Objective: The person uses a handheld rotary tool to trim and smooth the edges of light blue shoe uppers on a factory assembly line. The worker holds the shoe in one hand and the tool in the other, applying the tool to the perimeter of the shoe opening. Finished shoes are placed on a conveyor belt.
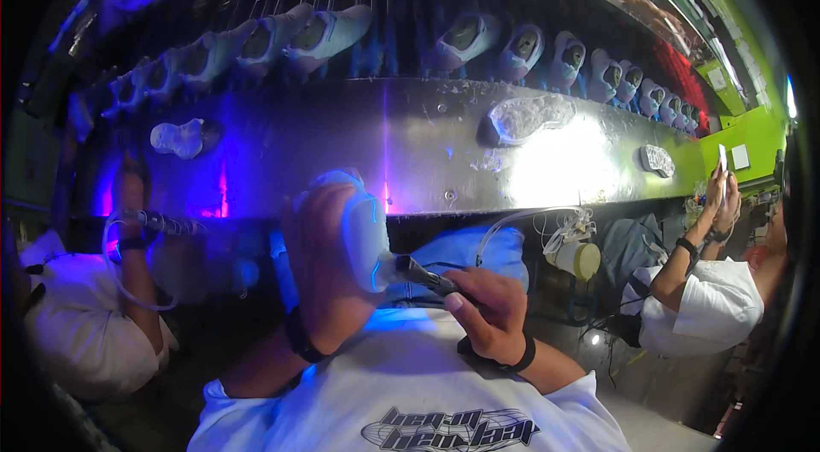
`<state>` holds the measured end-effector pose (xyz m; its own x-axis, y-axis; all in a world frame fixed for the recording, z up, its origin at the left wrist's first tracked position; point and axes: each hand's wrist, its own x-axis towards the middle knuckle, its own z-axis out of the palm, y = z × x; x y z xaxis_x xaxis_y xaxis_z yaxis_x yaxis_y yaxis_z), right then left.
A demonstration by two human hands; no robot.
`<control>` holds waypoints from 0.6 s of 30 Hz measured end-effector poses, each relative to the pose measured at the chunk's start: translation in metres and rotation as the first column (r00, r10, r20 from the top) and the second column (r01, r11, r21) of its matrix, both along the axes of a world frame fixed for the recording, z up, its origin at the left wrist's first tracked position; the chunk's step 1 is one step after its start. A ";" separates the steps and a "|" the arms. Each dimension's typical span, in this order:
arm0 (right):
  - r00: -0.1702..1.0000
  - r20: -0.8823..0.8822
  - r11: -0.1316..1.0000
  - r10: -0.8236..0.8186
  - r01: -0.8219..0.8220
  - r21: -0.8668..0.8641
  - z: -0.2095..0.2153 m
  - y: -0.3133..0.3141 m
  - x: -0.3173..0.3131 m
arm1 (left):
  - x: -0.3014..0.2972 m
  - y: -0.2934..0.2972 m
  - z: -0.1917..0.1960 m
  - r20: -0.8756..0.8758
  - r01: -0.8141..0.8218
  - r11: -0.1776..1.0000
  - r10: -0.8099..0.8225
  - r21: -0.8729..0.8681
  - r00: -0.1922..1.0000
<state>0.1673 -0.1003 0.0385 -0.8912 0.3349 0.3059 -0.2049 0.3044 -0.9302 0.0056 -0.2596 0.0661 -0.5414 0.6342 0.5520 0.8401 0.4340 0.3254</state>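
Note:
My left hand (pixel 318 247) is wrapped around a white shoe upper (pixel 366 238), held tilted in front of my chest. A thin blue glowing line runs along the side of this shoe. In my right hand (pixel 494 307) is a brush (pixel 427 275) with a dark handle. Its pale tip touches the lower edge of the shoe, or comes very near it. The fingers of my left hand are partly lost in blue glare.
A steel ledge (pixel 333 153) carries a clear sole (pixel 531 117) and a pale sole (pixel 178 138). Behind it, several white shoes (pixel 465 38) line a roller conveyor. A tube runs near a white pail (pixel 577 259) at right. Co-workers sit on both sides.

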 end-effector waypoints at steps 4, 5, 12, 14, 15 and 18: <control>0.996 -0.002 0.994 -0.088 0.088 0.070 0.016 0.010 -0.002 | -0.006 0.011 0.010 0.040 -0.013 0.998 0.016 -0.059 0.999; 0.995 -0.008 0.990 -0.101 0.101 0.101 0.021 0.013 -0.004 | -0.008 0.012 0.010 0.039 -0.024 0.998 0.026 -0.058 0.999; 0.991 -0.072 0.935 -0.110 0.128 0.331 0.046 0.045 -0.033 | -0.027 0.017 0.023 0.063 0.001 0.995 0.005 -0.095 0.998; 0.992 -0.106 0.953 -0.071 0.099 0.288 0.043 0.054 -0.045 | -0.038 0.019 0.019 0.030 0.025 0.998 -0.023 -0.062 0.999; 0.991 -0.123 0.960 -0.052 0.083 0.266 0.042 0.058 -0.051 | -0.043 0.020 0.018 0.013 0.036 0.998 -0.036 -0.046 0.999; 0.994 -0.112 0.990 0.012 0.004 0.143 0.032 0.064 -0.069 | -0.050 0.021 0.028 0.103 0.033 0.998 -0.028 -0.048 0.994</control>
<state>0.0981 -0.0361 0.0708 -0.8498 0.2772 0.4483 -0.3069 0.4312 -0.8485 -0.0447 -0.2385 0.0938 -0.5731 0.6766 0.4623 0.8168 0.4264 0.3886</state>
